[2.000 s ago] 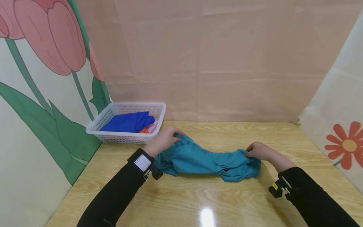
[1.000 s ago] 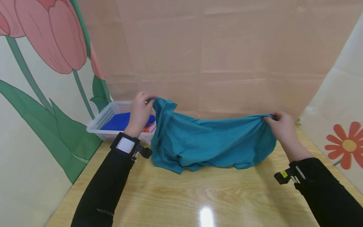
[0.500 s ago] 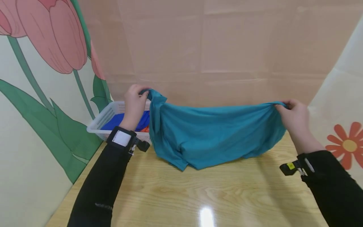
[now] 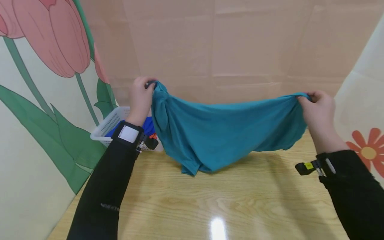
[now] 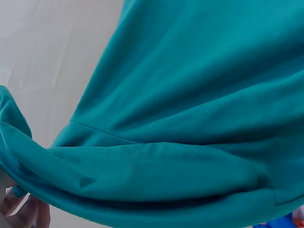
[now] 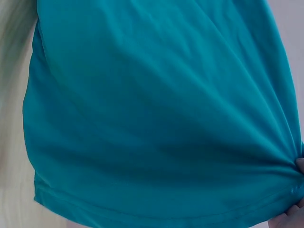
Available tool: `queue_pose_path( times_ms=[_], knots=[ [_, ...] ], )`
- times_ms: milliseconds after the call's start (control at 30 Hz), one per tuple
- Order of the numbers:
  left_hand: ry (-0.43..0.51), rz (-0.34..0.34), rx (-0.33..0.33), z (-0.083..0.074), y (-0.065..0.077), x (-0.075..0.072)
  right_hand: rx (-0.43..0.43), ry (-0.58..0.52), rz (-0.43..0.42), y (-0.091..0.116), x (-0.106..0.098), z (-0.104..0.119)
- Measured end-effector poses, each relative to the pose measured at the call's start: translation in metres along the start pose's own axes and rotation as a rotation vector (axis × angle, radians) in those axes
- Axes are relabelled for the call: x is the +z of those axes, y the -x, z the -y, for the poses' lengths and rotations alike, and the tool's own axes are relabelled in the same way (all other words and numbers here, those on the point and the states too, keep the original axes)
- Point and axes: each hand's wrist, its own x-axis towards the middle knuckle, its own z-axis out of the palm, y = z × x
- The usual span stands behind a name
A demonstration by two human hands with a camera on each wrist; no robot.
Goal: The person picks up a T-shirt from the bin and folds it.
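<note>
A teal T-shirt point(image 4: 228, 130) hangs stretched sideways between my two hands in the head view, its upper edge sagging slightly. My left hand point(image 4: 139, 101) pinches the gathered left end between thumb and fingers. At the other end, my right hand point(image 4: 321, 115) pinches the upper right corner. The left wrist view is mostly filled by draped fabric point(image 5: 180, 109) with seams, and a few fingertips point(image 5: 35, 213) show at lower left. Stitched hem point(image 6: 142, 218) runs along the bottom of the right wrist view. Whether the shirt's lowest corner touches the table cannot be told.
A white perforated basket point(image 4: 109, 125) stands at the table's back left, partly hidden by my left hand and the shirt. Blue cloth point(image 4: 148, 126) and a bit of orange cloth lie in it. The wooden table point(image 4: 228, 200) meets a plain backdrop point(image 4: 246, 50) behind.
Both hands have risen and moved apart, keeping hold of the T-shirt. It has gone from bunched on the table to lifted and spread, and now covers part of the basket.
</note>
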Motion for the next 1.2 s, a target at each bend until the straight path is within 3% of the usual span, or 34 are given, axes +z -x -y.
queue_pose_path(
  times_ms=[200, 333, 667, 900, 1200],
  knots=[
    [-0.02, -0.058, 0.008, -0.006, -0.009, -0.009, 0.007, -0.14, -0.047, 0.001, -0.005, 0.015],
    [-0.014, -0.067, 0.014, -0.011, -0.006, -0.014, -0.021, -0.135, -0.053, 0.005, -0.007, 0.012],
    [0.081, 0.125, -0.008, -0.007, 0.017, -0.01, -0.073, 0.144, 0.132, 0.031, -0.005, -0.033],
    [0.118, 0.23, 0.009, 0.003, 0.042, -0.015, -0.14, 0.186, 0.199, 0.05, -0.01, -0.052],
    [0.221, 0.41, -0.058, 0.021, 0.076, -0.032, -0.192, 0.236, 0.283, 0.074, -0.022, -0.067]
  ],
)
